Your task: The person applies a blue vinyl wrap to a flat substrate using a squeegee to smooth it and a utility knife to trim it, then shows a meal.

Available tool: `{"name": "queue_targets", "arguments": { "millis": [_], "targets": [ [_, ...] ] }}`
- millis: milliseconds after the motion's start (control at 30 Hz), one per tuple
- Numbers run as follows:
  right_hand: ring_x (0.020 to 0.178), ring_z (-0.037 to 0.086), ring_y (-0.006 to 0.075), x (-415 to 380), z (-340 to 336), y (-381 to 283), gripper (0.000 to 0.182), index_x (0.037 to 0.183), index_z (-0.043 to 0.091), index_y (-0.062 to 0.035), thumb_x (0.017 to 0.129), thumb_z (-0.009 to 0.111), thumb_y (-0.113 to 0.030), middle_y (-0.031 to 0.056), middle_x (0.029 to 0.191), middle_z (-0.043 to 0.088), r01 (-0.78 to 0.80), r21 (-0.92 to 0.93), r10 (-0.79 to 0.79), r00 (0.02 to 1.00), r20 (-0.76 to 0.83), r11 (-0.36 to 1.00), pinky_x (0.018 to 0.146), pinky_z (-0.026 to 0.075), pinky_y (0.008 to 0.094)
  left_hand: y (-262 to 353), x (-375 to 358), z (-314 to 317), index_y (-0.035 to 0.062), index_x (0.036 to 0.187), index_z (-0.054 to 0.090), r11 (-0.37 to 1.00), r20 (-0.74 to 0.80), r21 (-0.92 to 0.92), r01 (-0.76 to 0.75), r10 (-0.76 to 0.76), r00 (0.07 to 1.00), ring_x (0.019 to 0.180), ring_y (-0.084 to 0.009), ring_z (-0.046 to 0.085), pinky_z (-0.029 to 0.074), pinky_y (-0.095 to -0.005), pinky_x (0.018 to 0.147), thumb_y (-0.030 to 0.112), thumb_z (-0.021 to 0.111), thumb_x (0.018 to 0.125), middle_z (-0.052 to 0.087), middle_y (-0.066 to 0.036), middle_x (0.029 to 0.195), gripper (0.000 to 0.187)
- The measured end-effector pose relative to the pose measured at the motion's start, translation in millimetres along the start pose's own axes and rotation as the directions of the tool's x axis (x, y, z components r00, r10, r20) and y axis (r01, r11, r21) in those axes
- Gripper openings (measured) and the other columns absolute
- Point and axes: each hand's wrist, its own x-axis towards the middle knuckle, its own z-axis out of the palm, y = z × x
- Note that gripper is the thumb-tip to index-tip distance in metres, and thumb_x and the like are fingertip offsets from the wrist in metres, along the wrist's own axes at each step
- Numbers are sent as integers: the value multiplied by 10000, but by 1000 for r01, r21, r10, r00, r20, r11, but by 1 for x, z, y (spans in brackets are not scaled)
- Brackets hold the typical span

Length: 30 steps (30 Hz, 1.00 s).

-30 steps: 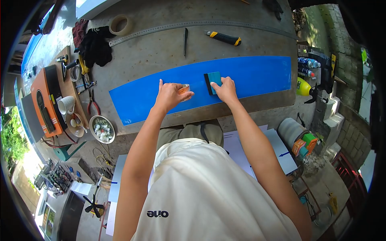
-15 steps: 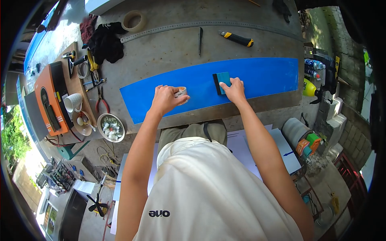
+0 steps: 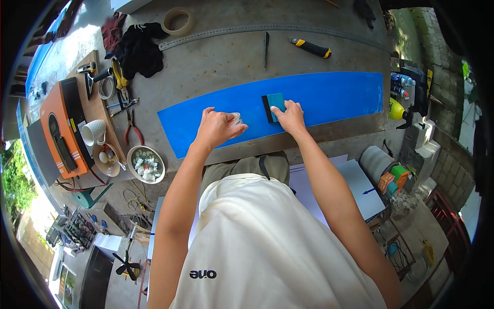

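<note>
A long blue panel [image 3: 339, 95] with a curved far edge lies across the table in front of me. My right hand [image 3: 291, 117] is closed on a teal squeegee [image 3: 276, 102], its black edge facing left, over the middle of the panel. To the left of it, my left hand [image 3: 218, 127] grips a small white roll [image 3: 236, 119], which looks like a tape roll, above the panel's near left part. My fingers cover much of this roll.
Beyond the panel lie a steel ruler [image 3: 236, 30], a slim black cutter [image 3: 266, 50], a yellow-black utility knife [image 3: 312, 48] and a tape roll [image 3: 176, 21]. At left are black gloves [image 3: 138, 51], red-handled pliers [image 3: 133, 129], a white mug [image 3: 93, 132] and a bowl [image 3: 133, 170].
The squeegee in my right hand has slid left along the panel. My left hand has shifted slightly right and turned the roll, hiding its orange inside. The whole view has shifted a little.
</note>
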Motion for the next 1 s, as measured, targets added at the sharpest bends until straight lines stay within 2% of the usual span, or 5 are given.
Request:
{"name": "queue_targets", "arguments": {
  "millis": [267, 433, 533, 833, 1000],
  "targets": [
    [1138, 576, 387, 4, 8, 10, 561, 1137, 708, 44, 874, 775, -448, 186, 1102, 677, 32, -20, -32, 999, -22, 999, 952, 457, 520, -44, -18, -9, 32, 840, 793, 999, -1, 13, 50, -50, 999, 779, -306, 666, 399, -488, 1055, 515, 813, 792, 734, -131, 765, 486],
    [1107, 575, 388, -9, 14, -6, 473, 1024, 720, 26, 872, 776, -418, 172, 1059, 670, 47, -7, -47, 996, -70, 999, 915, 451, 529, -47, -19, -3, 28, 970, 806, 997, -127, 74, 22, -13, 992, 1014, -335, 668, 360, -497, 1068, 530, 820, 785, 750, -229, 999, 535],
    [1101, 577, 384, -16, 32, -26, 423, 976, 723, 18, 870, 779, -388, 165, 1045, 670, 92, -21, -94, 992, -89, 996, 903, 449, 527, -42, -15, -8, 28, 966, 808, 997, -18, 32, 64, -64, 998, 1093, -357, 637, 346, -498, 1085, 535, 821, 787, 730, -271, 1054, 538],
    [1071, 583, 376, -21, 48, -48, 397, 951, 721, 30, 859, 798, -348, 166, 1037, 674, 94, 7, -94, 994, -62, 996, 904, 452, 514, -53, -26, -19, 72, 863, 817, 997, 23, 33, 74, -74, 997, 841, -275, 645, 407, -442, 945, 495, 818, 799, 705, -138, 659, 427],
    [1073, 577, 377, -23, 51, -47, 411, 961, 723, 38, 858, 800, -353, 167, 1028, 671, 109, 32, -106, 991, -85, 994, 900, 449, 509, -63, -38, -29, 42, 870, 808, 992, -32, 72, 100, -97, 995, 801, -285, 623, 447, -410, 846, 456, 841, 775, 692, -120, 734, 426]
  ]
}}
